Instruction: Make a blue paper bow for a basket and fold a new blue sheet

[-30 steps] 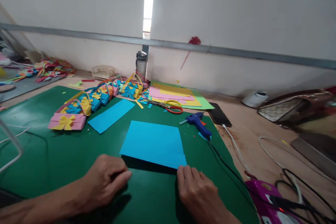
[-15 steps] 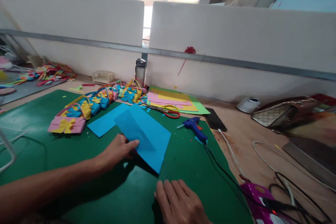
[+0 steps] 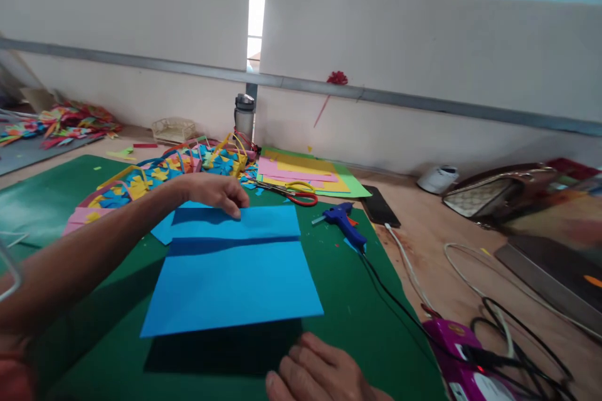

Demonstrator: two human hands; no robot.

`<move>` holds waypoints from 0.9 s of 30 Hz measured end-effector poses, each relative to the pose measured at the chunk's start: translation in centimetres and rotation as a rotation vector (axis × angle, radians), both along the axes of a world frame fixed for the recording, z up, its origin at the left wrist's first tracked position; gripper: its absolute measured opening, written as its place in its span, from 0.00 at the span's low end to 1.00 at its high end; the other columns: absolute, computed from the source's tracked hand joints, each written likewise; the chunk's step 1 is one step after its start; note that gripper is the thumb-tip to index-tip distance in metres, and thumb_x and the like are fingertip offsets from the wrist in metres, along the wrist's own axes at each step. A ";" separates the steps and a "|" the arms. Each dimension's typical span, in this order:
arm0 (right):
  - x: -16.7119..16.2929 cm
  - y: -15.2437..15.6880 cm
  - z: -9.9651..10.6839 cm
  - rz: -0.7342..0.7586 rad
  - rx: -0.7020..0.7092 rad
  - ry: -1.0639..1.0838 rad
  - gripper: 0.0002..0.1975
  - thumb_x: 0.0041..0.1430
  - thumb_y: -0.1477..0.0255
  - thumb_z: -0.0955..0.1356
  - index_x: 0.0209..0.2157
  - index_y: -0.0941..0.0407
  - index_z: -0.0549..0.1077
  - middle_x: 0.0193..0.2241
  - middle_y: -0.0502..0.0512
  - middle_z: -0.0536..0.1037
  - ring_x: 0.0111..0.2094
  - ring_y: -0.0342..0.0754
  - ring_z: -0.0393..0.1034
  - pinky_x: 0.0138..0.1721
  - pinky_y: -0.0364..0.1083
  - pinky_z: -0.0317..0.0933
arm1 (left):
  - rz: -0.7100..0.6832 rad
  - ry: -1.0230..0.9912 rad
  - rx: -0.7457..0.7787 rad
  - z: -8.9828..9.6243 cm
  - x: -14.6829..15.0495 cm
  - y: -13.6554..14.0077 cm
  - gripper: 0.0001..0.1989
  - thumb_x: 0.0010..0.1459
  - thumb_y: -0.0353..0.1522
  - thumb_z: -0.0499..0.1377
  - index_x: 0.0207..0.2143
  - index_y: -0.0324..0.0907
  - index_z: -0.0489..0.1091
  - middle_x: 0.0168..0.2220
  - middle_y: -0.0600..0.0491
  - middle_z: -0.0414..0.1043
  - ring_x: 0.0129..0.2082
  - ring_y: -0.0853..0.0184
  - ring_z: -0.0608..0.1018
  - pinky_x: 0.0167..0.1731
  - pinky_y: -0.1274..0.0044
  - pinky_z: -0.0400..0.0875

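A sheet of blue paper with a crease across its far part is spread in front of me. My left hand pinches its far edge, thumb on top. The near edge is raised off the green mat, with a dark shadow under it. Close to the near right corner, my right hand rests on the mat, its fingers loosely bent and holding nothing. Another blue piece lies partly hidden behind the sheet and my left arm.
Small paper baskets with bows stand at the back left. Scissors lie by stacked coloured paper. To the right are a blue glue gun with its cord, a phone and a purple box. A bottle stands behind.
The blue sheet has turned and been laid out wide, its crease now across. My left hand has moved from its near side to the far edge. My right hand shifted slightly nearer me.
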State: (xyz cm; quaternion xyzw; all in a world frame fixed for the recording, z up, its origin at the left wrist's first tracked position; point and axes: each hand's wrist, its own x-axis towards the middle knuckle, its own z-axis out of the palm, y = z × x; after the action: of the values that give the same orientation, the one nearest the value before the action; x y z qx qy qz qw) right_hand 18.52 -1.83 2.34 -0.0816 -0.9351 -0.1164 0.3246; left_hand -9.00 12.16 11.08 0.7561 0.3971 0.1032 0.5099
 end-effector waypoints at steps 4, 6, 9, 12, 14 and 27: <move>0.8 0.1 1.5 0.001 -0.114 0.014 0.09 0.63 0.73 0.62 0.34 0.62 0.72 0.26 0.56 0.77 0.31 0.45 0.72 0.38 0.46 0.66 | -0.203 0.113 0.057 -3.4 3.3 1.9 0.10 0.45 0.33 0.64 0.17 0.38 0.68 0.15 0.61 0.61 0.17 0.74 0.63 0.19 0.81 0.55; 1.1 0.2 2.2 -0.035 -0.174 0.039 0.10 0.64 0.70 0.62 0.36 0.61 0.72 0.29 0.58 0.78 0.37 0.47 0.72 0.44 0.49 0.65 | -0.261 0.161 0.110 -5.0 4.4 2.3 0.12 0.50 0.33 0.63 0.18 0.38 0.66 0.16 0.61 0.60 0.18 0.74 0.63 0.21 0.81 0.57; 1.2 0.3 2.5 -0.124 -0.253 0.014 0.12 0.63 0.66 0.62 0.40 0.60 0.71 0.34 0.61 0.78 0.42 0.50 0.71 0.48 0.52 0.63 | -0.283 0.234 0.207 -6.5 5.0 2.2 0.11 0.57 0.33 0.59 0.23 0.37 0.66 0.20 0.60 0.63 0.21 0.73 0.67 0.24 0.79 0.61; 0.9 0.3 1.5 -0.205 -0.269 -0.111 0.20 0.62 0.60 0.61 0.45 0.61 0.70 0.42 0.66 0.76 0.47 0.55 0.69 0.47 0.55 0.63 | -0.220 0.295 0.311 -6.9 5.1 1.5 0.02 0.54 0.25 0.58 0.29 0.37 0.70 0.25 0.57 0.69 0.25 0.71 0.70 0.27 0.79 0.61; 0.7 0.3 0.4 -0.248 -0.226 -0.190 0.21 0.62 0.61 0.61 0.48 0.62 0.68 0.46 0.68 0.74 0.48 0.58 0.68 0.46 0.57 0.63 | -0.152 0.330 0.376 -6.9 5.2 1.0 0.06 0.53 0.23 0.57 0.34 0.37 0.72 0.28 0.55 0.72 0.28 0.70 0.71 0.27 0.80 0.60; 0.3 -1.3 -1.6 -0.440 0.094 -0.355 0.17 0.53 0.81 0.60 0.42 0.67 0.72 0.39 0.70 0.78 0.41 0.60 0.71 0.44 0.60 0.58 | 0.000 0.469 0.817 -9.3 5.7 -2.9 0.12 0.60 0.30 0.52 0.43 0.37 0.70 0.43 0.42 0.69 0.43 0.57 0.69 0.38 0.71 0.63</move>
State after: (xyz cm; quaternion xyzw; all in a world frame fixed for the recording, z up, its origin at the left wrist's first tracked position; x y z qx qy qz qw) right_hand 18.84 -3.11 0.71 -0.2459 -0.9307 -0.2398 0.1261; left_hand -3.26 9.29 1.73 0.8977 0.4286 0.0773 0.0670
